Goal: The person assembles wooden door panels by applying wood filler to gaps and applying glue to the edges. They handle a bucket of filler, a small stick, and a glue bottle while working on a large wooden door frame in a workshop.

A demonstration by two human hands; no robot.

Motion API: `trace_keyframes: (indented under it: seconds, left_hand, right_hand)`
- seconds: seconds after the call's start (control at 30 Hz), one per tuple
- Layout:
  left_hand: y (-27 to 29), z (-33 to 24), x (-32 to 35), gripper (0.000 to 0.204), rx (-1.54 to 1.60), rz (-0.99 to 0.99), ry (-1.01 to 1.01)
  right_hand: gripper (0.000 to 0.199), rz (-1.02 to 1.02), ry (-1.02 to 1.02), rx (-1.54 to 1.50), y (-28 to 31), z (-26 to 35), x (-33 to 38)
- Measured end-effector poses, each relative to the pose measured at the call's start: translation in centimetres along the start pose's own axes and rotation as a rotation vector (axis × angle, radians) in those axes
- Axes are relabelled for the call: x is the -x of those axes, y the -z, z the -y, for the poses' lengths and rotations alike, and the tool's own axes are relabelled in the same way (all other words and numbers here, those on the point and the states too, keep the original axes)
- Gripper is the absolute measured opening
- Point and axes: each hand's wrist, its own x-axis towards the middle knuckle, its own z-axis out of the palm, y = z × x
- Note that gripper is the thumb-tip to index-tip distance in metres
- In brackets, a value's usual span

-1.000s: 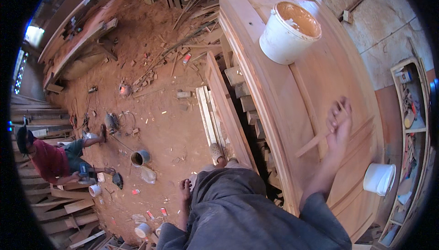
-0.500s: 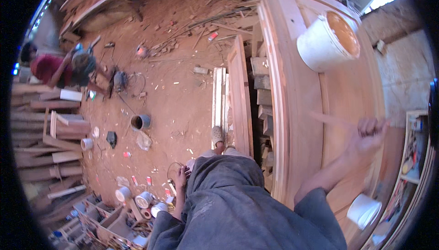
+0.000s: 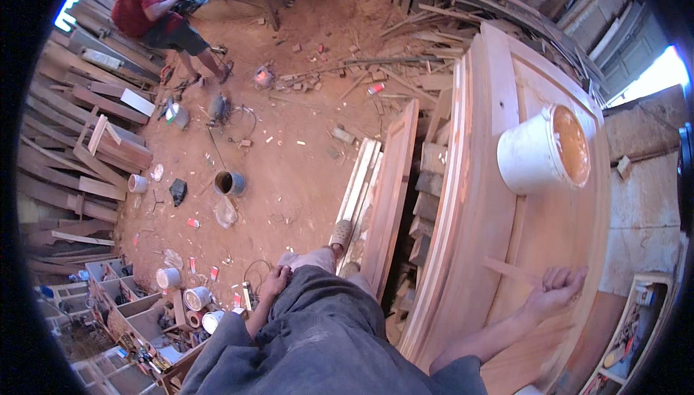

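Note:
My right hand (image 3: 555,290) is closed round one end of a thin, flat wooden strip (image 3: 510,270), whose other end points left over the panelled wooden door (image 3: 483,214). The door lies flat on a stack at my right. On it, beyond my right hand, stands a white bucket (image 3: 526,155), its inside coated with orange-brown paste. My left hand (image 3: 276,279) hangs beside my thigh, fingers loosely bent and slightly apart, and nothing shows in it.
A narrow wooden panel (image 3: 390,200) and pale boards (image 3: 359,178) lie by my feet. A dark bucket (image 3: 230,183) sits on the dirt floor. Left of me is a compartmented wooden box (image 3: 141,308) beside several white tubs. A person (image 3: 155,19) in red bends over a power tool at far left.
The view has shifted, so the door and bucket sit lower in it. My right hand still grips the strip. My left hand has come closer to my thigh. The other person has moved toward the far boards.

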Motion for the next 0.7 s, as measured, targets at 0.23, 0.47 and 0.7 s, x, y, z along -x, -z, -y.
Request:
trace_keyframes:
  seconds: [0.23, 0.47, 0.7]
  left_hand:
    - [3.2, -3.9, -5.7, 0.051, -0.352, 0.157, -0.129]
    - [2.6, -6.9, -12.7, 0.049, -0.377, 0.299, -0.214]
    - [1.2, -9.3, -12.8, 0.039, -0.328, 0.418, -0.263]
  right_hand:
    - [0.045, -0.038, 0.019, -0.057, -0.5, -0.1, 0.8]
    - [0.044, -0.075, 0.009, -0.066, 1.3, -0.3, 0.0]
    - [0.05, 0.057, 0.121, 0.039, -0.5, -0.2, -0.1]
